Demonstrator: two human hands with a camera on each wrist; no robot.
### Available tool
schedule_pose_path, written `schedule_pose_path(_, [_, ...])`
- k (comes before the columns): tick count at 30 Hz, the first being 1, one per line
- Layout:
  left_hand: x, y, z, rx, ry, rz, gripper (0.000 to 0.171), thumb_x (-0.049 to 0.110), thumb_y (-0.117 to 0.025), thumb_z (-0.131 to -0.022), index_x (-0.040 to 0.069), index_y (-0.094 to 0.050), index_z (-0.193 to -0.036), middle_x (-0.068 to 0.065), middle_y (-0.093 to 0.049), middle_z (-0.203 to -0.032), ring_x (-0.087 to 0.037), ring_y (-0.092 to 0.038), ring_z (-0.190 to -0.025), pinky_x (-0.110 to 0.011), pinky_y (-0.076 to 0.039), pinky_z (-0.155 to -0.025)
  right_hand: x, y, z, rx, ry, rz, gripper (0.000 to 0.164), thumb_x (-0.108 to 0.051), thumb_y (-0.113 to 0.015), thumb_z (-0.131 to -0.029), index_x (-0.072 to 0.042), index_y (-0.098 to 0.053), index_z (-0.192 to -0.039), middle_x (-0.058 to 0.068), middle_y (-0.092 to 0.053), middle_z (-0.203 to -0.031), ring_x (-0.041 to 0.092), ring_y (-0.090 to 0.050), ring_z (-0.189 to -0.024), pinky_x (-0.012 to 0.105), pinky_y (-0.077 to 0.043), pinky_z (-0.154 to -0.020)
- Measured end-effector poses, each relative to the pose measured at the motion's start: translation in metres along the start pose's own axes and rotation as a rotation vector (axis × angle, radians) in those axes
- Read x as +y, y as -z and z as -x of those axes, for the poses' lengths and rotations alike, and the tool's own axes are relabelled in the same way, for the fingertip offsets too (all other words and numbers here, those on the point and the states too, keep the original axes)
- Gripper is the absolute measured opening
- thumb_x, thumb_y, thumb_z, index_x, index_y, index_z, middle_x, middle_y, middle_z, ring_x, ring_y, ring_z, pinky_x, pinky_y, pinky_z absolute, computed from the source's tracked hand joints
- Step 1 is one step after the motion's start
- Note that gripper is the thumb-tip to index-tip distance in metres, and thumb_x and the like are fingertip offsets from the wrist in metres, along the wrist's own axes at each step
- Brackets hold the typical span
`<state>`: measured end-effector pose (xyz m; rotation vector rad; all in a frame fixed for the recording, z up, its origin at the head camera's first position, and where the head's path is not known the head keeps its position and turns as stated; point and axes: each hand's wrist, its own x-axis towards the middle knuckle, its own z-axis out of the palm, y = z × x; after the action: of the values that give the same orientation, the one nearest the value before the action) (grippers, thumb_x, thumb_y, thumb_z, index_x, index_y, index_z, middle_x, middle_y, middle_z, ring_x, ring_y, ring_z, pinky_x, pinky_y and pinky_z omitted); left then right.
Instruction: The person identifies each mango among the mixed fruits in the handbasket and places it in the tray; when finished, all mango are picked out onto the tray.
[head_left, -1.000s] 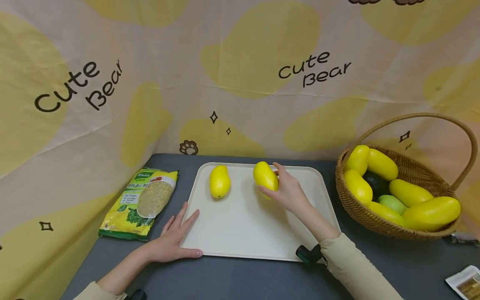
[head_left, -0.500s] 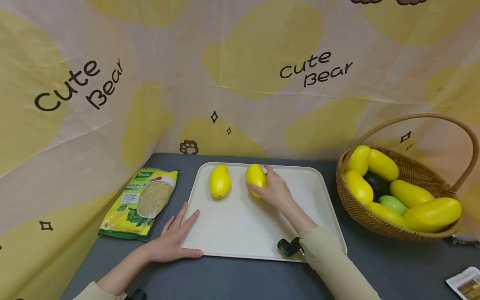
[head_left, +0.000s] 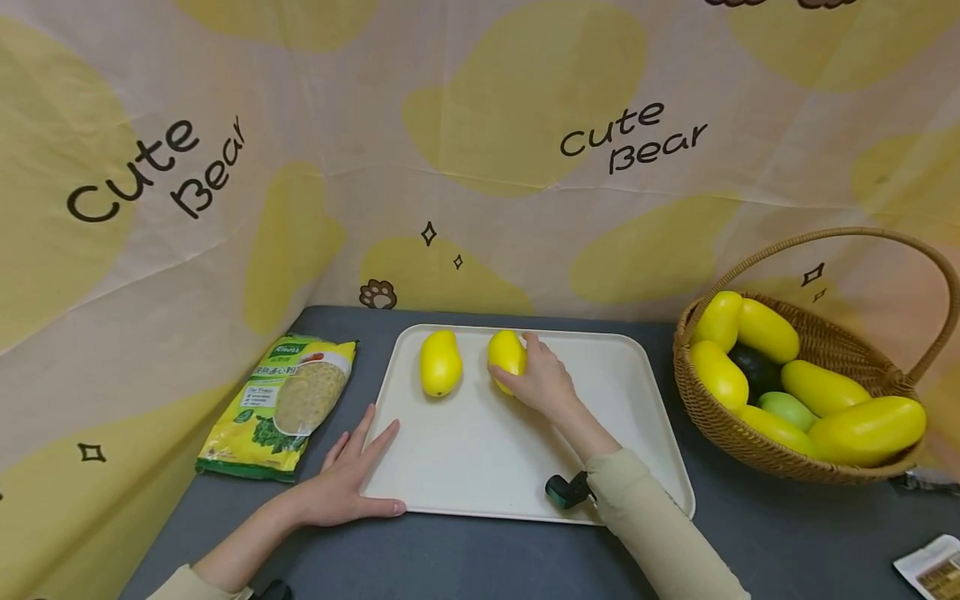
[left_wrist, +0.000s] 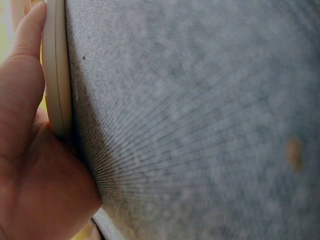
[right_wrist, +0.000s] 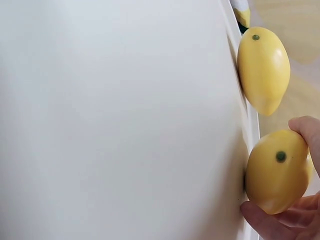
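Observation:
My right hand (head_left: 542, 375) grips a yellow mango (head_left: 507, 353) at the back middle of the white tray (head_left: 480, 467). In the right wrist view the thumb and fingers curl round the held mango (right_wrist: 275, 172), which is on or very near the tray's surface. A second mango (head_left: 440, 363) lies to its left on the tray, a short gap apart. At the tray's front left corner rests my left hand (head_left: 341, 483), fingers spread and straight over the edge. The left wrist view shows that hand (left_wrist: 30, 140) against the tray's rim (left_wrist: 59, 75).
A wicker basket (head_left: 757, 446) with several yellow mangoes, a green fruit (head_left: 786, 408) and a dark one (head_left: 752, 372) stands at the right. Left of the tray lies a yellow Knorr bag (head_left: 281, 408). A small white packet (head_left: 933, 571) lies at the front right.
My right hand has carried the mango leftward and lowered it a little, closer to the other mango. The left hand has stayed at the tray corner.

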<state>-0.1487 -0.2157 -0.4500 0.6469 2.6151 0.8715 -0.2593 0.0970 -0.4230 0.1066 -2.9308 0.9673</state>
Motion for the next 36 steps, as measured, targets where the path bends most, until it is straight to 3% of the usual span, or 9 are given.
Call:
schedule_pose_path(18, [-0.0002, 0.0005, -0.0001, 0.0, 0.0, 0.003, 0.106, 0.058, -0.072, -0.08, 0.009, -0.018, -0.157, -0.021, 0.016, -0.159, -0.044, -0.002, -0.143, -0.063, 0.005, -0.108, -0.0024, -0.0021, 0.0009, 0.003, 0.005, 0.1, 0.079, -0.06, -0.062, -0.085, -0.004, -0.047, -0.137, 0.018, -0.059, -0.124, 0.035, -0.059, -0.102, 0.047, -0.049, -0.08])
schedule_pose_path(36, [-0.0001, 0.0007, 0.0002, 0.001, 0.008, 0.001, 0.106, 0.058, -0.072, -0.08, 0.009, -0.018, -0.157, -0.021, 0.016, -0.159, -0.044, -0.001, -0.144, -0.063, 0.005, -0.108, -0.0028, -0.001, 0.0029, -0.007, 0.002, 0.099, 0.077, -0.061, -0.063, -0.084, -0.004, -0.049, -0.135, 0.015, -0.061, -0.12, 0.032, -0.059, -0.097, 0.044, -0.048, -0.075])
